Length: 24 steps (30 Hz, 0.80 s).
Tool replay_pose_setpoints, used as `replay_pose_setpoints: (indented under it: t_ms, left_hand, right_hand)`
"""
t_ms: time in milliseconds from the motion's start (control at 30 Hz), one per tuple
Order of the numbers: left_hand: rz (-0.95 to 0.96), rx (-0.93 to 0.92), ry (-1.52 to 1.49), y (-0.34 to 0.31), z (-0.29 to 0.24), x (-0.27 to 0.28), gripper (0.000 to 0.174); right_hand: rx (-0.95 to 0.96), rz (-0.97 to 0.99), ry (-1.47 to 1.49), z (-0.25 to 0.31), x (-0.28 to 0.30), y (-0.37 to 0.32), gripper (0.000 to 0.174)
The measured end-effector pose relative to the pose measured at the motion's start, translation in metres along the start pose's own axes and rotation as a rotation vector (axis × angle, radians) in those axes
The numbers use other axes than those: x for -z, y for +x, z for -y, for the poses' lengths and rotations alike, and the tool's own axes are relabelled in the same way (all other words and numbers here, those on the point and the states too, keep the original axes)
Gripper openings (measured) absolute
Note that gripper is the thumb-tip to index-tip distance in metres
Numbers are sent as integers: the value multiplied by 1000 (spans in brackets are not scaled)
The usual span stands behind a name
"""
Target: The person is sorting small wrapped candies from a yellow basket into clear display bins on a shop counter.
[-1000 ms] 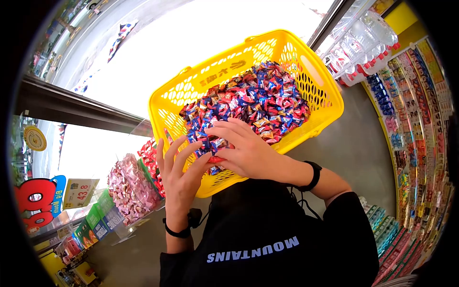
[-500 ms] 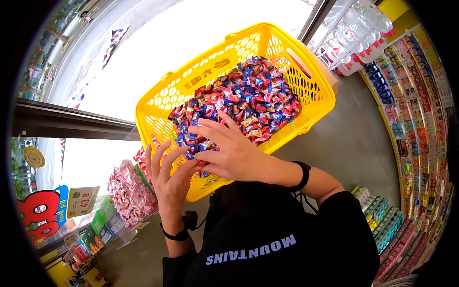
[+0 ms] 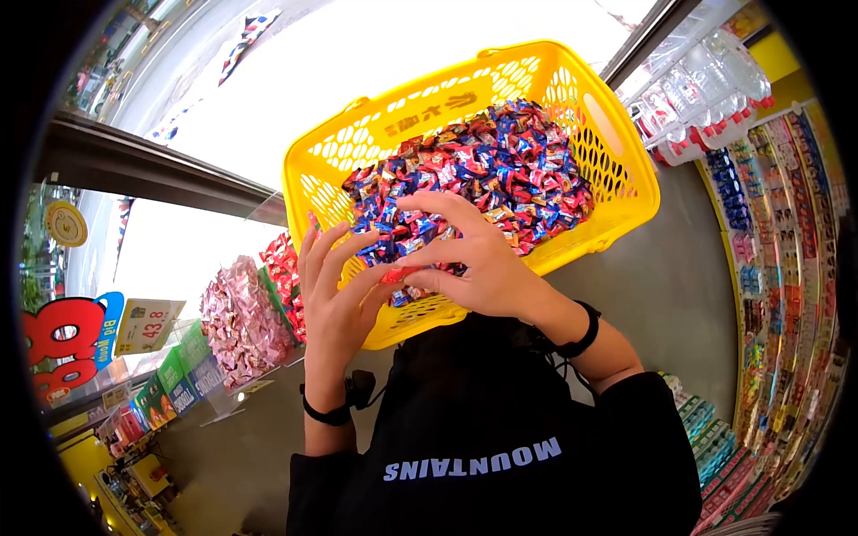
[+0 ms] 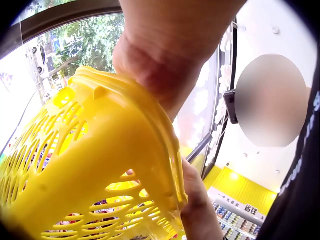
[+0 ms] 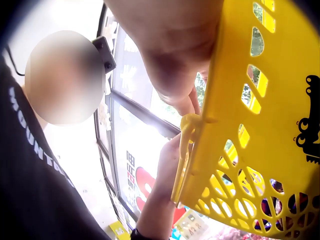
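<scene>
Over the near edge of a yellow plastic basket [image 3: 617, 170], a small red-wrapped candy [image 3: 395, 275] sits between the fingertips of both hands. The left hand [image 3: 340, 290] pinches it from the left with thumb and forefinger, its other fingers spread upward. From the right, the right hand [image 3: 478, 259] pinches the same candy. Beneath and beyond them lies a heap of candies [image 3: 483, 170] in red, blue and gold wrappers. In both wrist views the basket wall [image 4: 115, 135] [image 5: 250, 130] hides the fingertips and the candy.
Pink-wrapped candies [image 3: 241, 322] and red packets [image 3: 284, 277] fill bins at the left, near a price card [image 3: 150, 329]. A window frame [image 3: 161, 170] runs behind. Stocked shelves [image 3: 778, 268] curve along the right, with bottled water [image 3: 715, 89] at the upper right.
Both hands stay together over the basket's near edge. The red candy, hard to see half a second ago, now shows between the fingertips. The camera view has shifted slightly.
</scene>
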<state>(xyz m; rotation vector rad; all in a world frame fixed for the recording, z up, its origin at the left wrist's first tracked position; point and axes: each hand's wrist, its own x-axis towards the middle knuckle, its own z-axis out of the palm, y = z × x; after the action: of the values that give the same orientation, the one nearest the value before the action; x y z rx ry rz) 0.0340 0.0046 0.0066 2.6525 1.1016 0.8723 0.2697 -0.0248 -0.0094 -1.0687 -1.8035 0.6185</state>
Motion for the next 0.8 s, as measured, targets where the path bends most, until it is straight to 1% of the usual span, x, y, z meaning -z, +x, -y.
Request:
replay_pose_setpoints:
  t_ms: [67, 133, 200, 267, 300, 333, 367, 467, 500, 533, 633, 667, 700, 800]
  left_hand:
    - [-24, 20, -32, -1, 0, 1, 23]
    - [-18, 23, -61, -3, 4, 3, 23]
    - [-27, 21, -68, -5, 4, 2, 29]
    - [-57, 45, -101, -1, -3, 2, 33]
    - [-70, 27, -91, -1, -3, 2, 37]
    - [-74, -3, -70, -1, -1, 3, 37]
    - [-80, -32, -49, -1, 0, 4, 36]
    - [-122, -79, -9, -1, 0, 5, 33]
    - [-138, -83, 0, -2, 0, 3, 32]
    - [-154, -87, 20, -2, 1, 4, 31]
    - [-203, -104, 39, -6, 1, 2, 30]
    - [-205, -104, 37, -7, 1, 2, 29]
    - [-211, -94, 29, -8, 2, 2, 28]
    - [-241, -99, 21, -12, 3, -8, 26]
  right_hand:
    - [-86, 32, 54, 3, 1, 0, 18]
    - [-92, 94, 18, 7, 4, 2, 15]
    - [-123, 144, 37, 7, 4, 3, 15]
    - [-98, 153, 10, 6, 3, 3, 14]
    - [-98, 159, 9, 7, 3, 4, 14]
    - [-98, 166, 7, 8, 2, 4, 14]
    - [-127, 144, 42, 8, 1, 5, 16]
    - [-224, 176, 86, 13, 7, 8, 15]
    - [-206, 171, 37, 17, 8, 9, 14]
    - [-141, 162, 11, 13, 7, 9, 13]
    - [-175, 188, -15, 16, 7, 9, 13]
    - [-156, 183, -26, 15, 6, 9, 12]
    - [-193, 201, 5, 15, 5, 8, 12]
    - [-144, 232, -25, 11, 5, 9, 12]
